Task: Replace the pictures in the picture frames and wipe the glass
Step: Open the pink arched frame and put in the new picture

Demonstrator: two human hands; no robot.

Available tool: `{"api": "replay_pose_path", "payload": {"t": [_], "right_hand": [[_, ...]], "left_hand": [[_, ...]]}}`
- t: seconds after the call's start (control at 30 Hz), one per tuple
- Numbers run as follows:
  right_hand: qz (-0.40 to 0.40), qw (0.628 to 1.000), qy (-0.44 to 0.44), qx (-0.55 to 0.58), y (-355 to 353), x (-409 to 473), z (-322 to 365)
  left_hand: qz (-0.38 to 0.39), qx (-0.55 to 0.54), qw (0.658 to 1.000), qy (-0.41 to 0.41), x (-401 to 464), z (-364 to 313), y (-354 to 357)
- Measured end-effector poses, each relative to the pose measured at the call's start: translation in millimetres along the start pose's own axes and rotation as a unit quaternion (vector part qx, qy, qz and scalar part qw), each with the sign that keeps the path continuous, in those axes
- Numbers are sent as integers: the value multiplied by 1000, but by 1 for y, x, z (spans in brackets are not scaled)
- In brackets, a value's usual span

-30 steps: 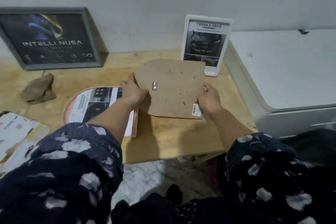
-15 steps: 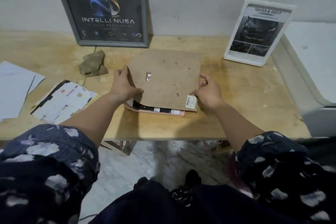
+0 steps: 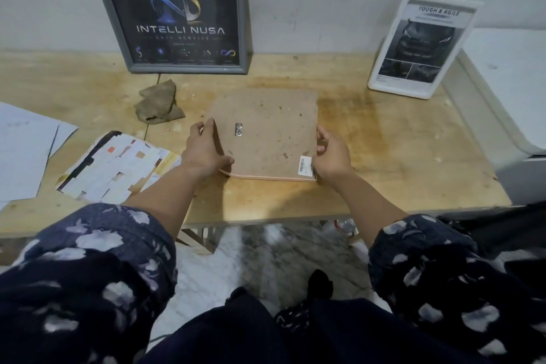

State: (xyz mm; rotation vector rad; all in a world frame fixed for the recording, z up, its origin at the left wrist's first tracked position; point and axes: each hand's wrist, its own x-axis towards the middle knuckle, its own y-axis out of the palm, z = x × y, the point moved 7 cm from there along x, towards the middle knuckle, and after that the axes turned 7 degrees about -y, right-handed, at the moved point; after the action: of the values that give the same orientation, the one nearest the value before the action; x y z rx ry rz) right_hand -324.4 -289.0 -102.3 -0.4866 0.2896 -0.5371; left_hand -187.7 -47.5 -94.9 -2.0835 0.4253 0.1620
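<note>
— What have your hands got?

— My left hand (image 3: 204,154) grips the left edge of the brown backing board (image 3: 266,133), thumb curled under near its front corner. My right hand (image 3: 332,156) pinches the right edge, just beside the barcode sticker (image 3: 305,165).

— And the board lies where?

— Face down on a pink frame (image 3: 266,177), whose rim shows along the board's near side, at the middle of the tabletop (image 3: 384,156) toward the front edge. A small metal hanger (image 3: 239,130) sits on the board close to my left fingers.

— What else is around?

— A crumpled brown cloth (image 3: 158,105) lies behind my left hand. A grey frame (image 3: 174,19) leans on the wall at the back edge, a white frame (image 3: 419,44) at the back right corner. Loose prints (image 3: 115,168) and white sheets (image 3: 23,151) cover the left side.
</note>
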Motion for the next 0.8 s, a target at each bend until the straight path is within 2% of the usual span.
{"api": "replay_pose_path", "payload": {"t": [0.1,0.3,0.47,0.8], "right_hand": [[9,999,-3,-37,2,-3,-2],[67,977,-48,-195,10,-10,-7],[93,961,-37,-258,8,-14,-11],[221,884,-43,-410,13,-9,-16]], "left_hand": [[6,4,1000,3,-1,2,1],[28,40,999,-5,-3,3,7],[25,90,995,-20,-3,-1,7],[37,185,982,-24,-1,-2,8]]}}
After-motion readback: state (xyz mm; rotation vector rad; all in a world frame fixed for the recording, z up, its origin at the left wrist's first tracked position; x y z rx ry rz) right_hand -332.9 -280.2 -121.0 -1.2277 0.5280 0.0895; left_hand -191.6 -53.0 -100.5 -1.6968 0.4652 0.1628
